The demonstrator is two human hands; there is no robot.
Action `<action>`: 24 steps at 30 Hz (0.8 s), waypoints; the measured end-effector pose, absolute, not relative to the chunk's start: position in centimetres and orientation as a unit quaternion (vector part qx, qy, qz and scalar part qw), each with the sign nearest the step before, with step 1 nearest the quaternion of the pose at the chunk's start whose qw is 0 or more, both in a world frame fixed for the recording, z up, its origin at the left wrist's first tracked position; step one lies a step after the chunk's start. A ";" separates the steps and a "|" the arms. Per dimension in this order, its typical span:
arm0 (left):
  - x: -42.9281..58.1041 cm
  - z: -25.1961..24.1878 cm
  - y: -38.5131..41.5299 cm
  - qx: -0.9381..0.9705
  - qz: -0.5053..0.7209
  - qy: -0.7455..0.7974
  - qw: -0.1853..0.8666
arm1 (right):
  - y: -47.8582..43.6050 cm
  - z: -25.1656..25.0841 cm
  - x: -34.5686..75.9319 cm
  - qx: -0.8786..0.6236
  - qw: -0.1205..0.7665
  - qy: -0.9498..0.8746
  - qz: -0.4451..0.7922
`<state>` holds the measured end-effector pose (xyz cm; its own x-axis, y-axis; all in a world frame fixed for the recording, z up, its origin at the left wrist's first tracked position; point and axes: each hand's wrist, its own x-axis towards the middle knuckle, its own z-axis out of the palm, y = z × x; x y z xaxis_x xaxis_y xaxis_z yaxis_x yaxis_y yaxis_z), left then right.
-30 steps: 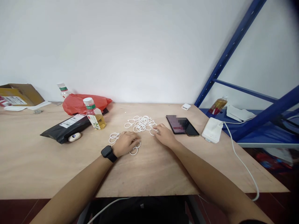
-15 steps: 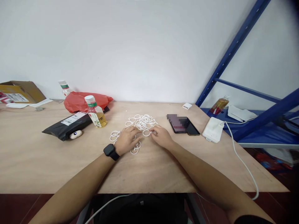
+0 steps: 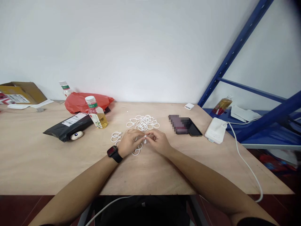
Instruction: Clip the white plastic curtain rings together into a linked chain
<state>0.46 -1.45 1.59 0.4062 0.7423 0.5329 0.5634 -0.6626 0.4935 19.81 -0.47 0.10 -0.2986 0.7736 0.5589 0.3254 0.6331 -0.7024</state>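
Head view: from where I stand, a clear plastic bottle (image 3: pixel 100 120) with amber liquid low inside sits toward the worktop's (image 3: pixel 160 179) back left corner, its green band and pale label too small to read. Behind it are a crinkled red plastic bag (image 3: pixel 89 102), a second bottle (image 3: pixel 66 90) and, at the left edge, a cardboard box (image 3: pixel 35 94) with a printed label. A glossy black pouch (image 3: pixel 67 128) carries a white label, also unreadable.

Midway between the side edges, the right hand (image 3: pixel 158 141) pinches a slim white ring (image 3: pixel 145 140), its grip closed at the fingertips. The left hand (image 3: pixel 130 142) brings its nearly closed grip to the same ring; whether it has hold, I cannot tell. Smooth, round white rings heap up (image 3: pixel 144 122) toward the back edge, others (image 3: pixel 115 137) lying beside the left hand. Two phones (image 3: pixel 194 127) lie toward the right edge.
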 end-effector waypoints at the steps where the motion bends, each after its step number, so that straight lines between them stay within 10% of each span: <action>1: 0.5 1.5 -1.5 0.829 0.383 0.391 0.115 | -0.5 0.0 19.8 -0.353 0.476 -0.767 0.247; 24: 0.1 2.0 -1.7 0.852 0.378 0.351 0.093 | -0.1 0.4 20.4 -0.320 0.406 -0.827 0.222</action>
<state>0.09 -1.68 1.97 0.4679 0.6684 0.5781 0.5275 -0.7361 0.4241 20.42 -0.11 0.41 -0.4664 0.7090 0.5289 0.3490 0.6969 -0.6265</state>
